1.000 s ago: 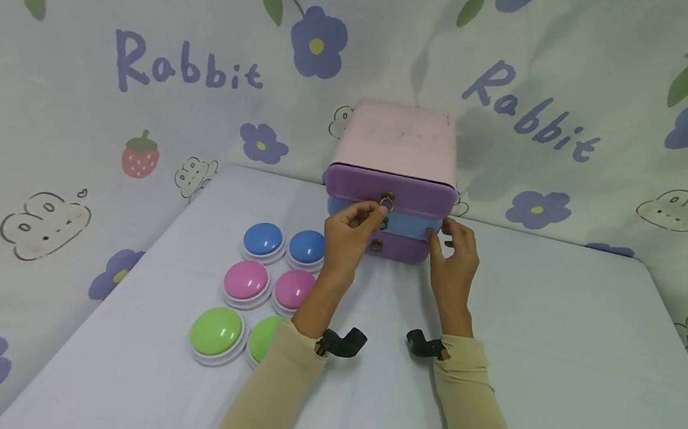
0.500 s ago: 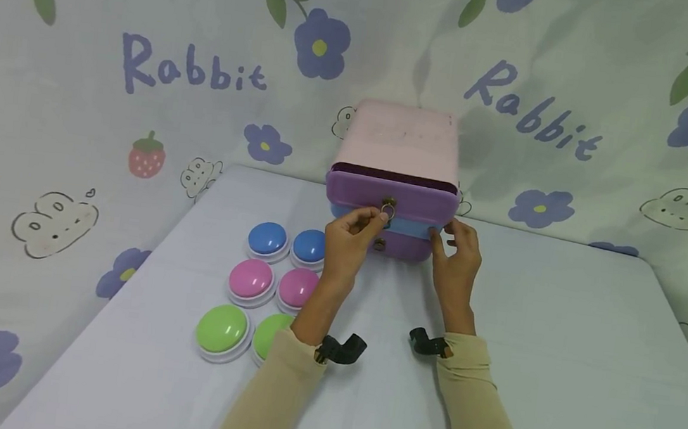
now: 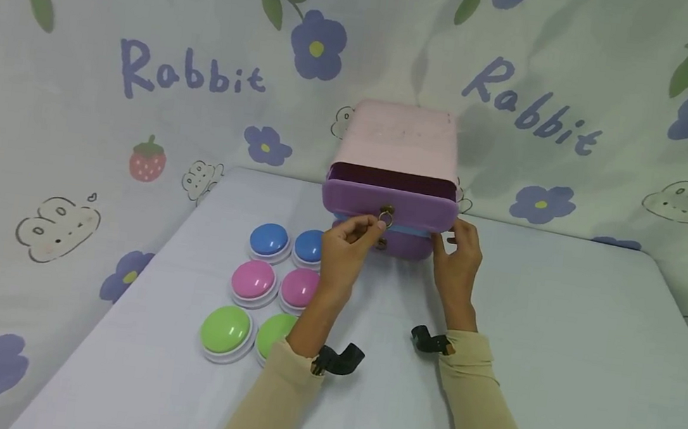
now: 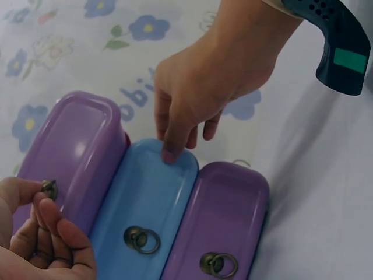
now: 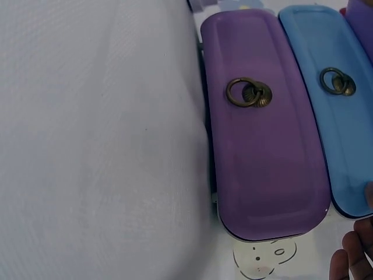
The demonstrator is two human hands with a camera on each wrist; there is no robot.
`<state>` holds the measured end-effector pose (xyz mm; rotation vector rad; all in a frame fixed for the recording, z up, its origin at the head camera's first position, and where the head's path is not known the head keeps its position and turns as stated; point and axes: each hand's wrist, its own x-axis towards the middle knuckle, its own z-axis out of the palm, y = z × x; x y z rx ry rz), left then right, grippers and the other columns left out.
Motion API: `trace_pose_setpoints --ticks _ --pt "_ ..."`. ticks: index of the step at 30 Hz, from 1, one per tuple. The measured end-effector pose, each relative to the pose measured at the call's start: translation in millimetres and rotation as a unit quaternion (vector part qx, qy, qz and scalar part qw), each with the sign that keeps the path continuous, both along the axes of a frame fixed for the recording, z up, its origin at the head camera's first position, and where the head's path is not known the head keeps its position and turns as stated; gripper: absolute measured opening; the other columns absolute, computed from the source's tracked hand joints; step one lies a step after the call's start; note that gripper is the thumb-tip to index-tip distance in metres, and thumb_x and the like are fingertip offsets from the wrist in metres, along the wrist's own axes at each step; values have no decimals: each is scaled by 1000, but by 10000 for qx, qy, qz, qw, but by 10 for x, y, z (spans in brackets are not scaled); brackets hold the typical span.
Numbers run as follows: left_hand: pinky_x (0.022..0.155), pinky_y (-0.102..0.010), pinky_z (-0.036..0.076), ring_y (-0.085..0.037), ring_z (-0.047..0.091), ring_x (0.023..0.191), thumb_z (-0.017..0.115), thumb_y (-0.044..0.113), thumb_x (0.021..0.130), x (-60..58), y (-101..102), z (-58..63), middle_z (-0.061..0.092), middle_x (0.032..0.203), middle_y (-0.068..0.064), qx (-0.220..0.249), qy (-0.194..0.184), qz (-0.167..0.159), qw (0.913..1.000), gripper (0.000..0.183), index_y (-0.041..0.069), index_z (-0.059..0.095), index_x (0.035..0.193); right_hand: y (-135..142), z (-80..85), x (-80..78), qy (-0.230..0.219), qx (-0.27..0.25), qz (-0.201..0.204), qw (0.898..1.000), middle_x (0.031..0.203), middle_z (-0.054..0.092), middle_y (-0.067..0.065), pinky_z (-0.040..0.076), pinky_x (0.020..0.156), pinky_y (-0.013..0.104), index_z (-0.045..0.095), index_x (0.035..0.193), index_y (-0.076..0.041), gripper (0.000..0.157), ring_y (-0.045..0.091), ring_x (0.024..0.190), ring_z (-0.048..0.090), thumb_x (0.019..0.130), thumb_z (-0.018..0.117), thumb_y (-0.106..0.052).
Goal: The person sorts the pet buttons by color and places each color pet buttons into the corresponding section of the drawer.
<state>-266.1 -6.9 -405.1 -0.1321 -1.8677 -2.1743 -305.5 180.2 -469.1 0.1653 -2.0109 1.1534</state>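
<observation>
A small pink cabinet (image 3: 401, 132) with stacked drawers stands at the back of the table. Its top purple drawer (image 3: 358, 200) is pulled partway out, showing a dark gap behind the front. My left hand (image 3: 343, 246) pinches the brass ring pull (image 3: 386, 216) of that drawer between thumb and finger. At the cabinet's right side is my right hand (image 3: 458, 259); in the left wrist view its thumb presses the end of the blue middle drawer (image 4: 145, 192). The blue drawer and the bottom purple drawer (image 5: 268, 157) are closed, their brass rings hanging.
Left of the arms, several dome push buttons on white bases stand in pairs: blue (image 3: 268, 240), pink (image 3: 253, 280) and green (image 3: 225, 330). The left forearm partly covers the right-hand ones. A printed cloth (image 3: 203, 0) hangs behind the white-covered table (image 3: 587, 370).
The top purple drawer has slid outward toward me, its dark gap widening, as my left hand drew the ring. My right hand has stayed at the cabinet's right side.
</observation>
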Motion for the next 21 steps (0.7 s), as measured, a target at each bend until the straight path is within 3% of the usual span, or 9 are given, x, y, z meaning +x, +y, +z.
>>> trace_pose_setpoints --ticks 8,13,21 --pt "76 -26 55 -14 63 77 77 15 90 27 1 -43 67 88 -4 48 75 -42 10000 23 -4 74 102 33 20 -16 70 -24 73 9999 111 61 17 51 81 48 67 120 0 31 29 101 60 90 73 0" --pt "79 -34 57 -16 63 78 76 16 91 68 -30 -36 67 89 -7 -10 125 -107 9999 22 -3 74 101 20 35 -15 -90 -84 122 9998 115 60 18 50 84 46 67 121 1 33 28 105 59 88 72 6" --pt "76 -24 55 -15 62 77 78 16 89 153 -62 -65 67 87 -6 -33 10 -31 10000 21 -2 74 99 15 10 39 -170 -65 145 9997 116 60 18 51 84 46 66 122 2 35 31 105 59 87 72 8"
